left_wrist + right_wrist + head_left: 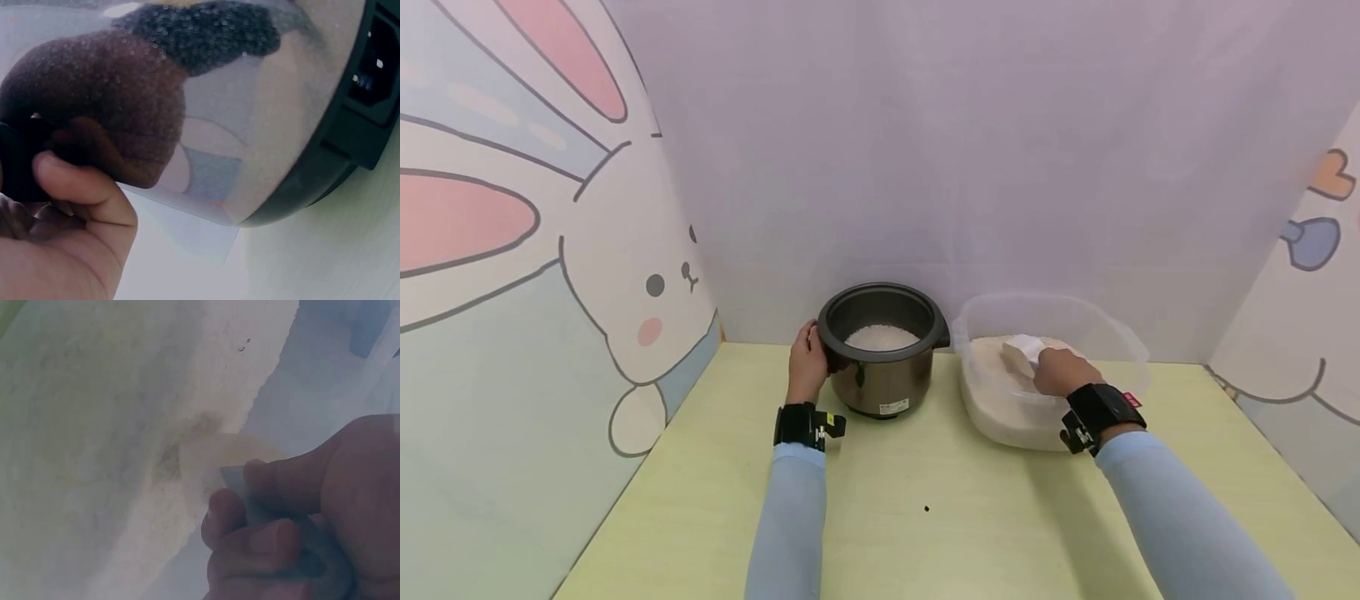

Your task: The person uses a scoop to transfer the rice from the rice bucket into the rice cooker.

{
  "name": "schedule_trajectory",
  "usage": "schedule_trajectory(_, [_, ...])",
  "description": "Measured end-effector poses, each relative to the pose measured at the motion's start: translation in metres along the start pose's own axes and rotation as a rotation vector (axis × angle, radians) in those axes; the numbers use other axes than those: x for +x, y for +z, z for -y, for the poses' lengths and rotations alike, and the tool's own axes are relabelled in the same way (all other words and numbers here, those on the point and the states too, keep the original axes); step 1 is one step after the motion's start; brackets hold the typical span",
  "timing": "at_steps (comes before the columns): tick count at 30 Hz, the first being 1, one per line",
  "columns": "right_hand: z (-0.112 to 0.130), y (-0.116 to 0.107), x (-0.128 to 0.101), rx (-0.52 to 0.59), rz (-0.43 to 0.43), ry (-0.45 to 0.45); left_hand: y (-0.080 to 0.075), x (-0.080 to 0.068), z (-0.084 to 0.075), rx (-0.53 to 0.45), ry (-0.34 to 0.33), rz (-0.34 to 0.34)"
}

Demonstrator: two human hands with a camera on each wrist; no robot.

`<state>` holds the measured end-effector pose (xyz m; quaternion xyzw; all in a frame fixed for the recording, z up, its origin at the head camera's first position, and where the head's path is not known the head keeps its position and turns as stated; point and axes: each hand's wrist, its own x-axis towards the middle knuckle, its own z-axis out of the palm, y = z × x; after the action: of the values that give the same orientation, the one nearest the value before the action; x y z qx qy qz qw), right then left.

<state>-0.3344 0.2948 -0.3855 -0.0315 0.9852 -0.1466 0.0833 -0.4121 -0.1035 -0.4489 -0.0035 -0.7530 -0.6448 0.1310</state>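
A brown rice cooker (887,379) with a dark rim stands lidless against the back, white rice (882,337) inside it. My left hand (807,367) grips the black side handle (22,165), its fingers curled round it in the left wrist view. To the right is a clear plastic bin (1123,350) holding a thick layer of rice (988,358). Over that rice my right hand (1063,372) grips the handle of a white scoop (1021,346). The right wrist view has its pale blade (215,453) at the rice, with the fingers wrapped round the handle.
Both containers stand on a pale yellow-green table (880,533), close beside each other. A plain pale backdrop (925,150) rises right behind them. Printed cartoon panels (617,275) flank the table. A small dark speck (927,508) lies near the front. The cooker's power socket (378,65) faces the left wrist camera.
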Motion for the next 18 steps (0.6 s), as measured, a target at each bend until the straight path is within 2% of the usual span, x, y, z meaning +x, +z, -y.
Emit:
schedule_trajectory(4, [-0.0032,0.0007,0.0030,-0.001,0.020,0.020,0.0006,0.0003,-0.0001,-0.007,-0.004,0.006])
schedule_trajectory(11, [-0.0070,0.0030,0.0062,-0.001,0.037,0.005,0.0008,0.0005,-0.0009,-0.012,-0.018,0.006])
schedule_trajectory(18, [-0.0017,0.0016,0.0051,-0.006,0.053,-0.003,0.0004,0.0003,-0.0012,-0.017,-0.016,0.006])
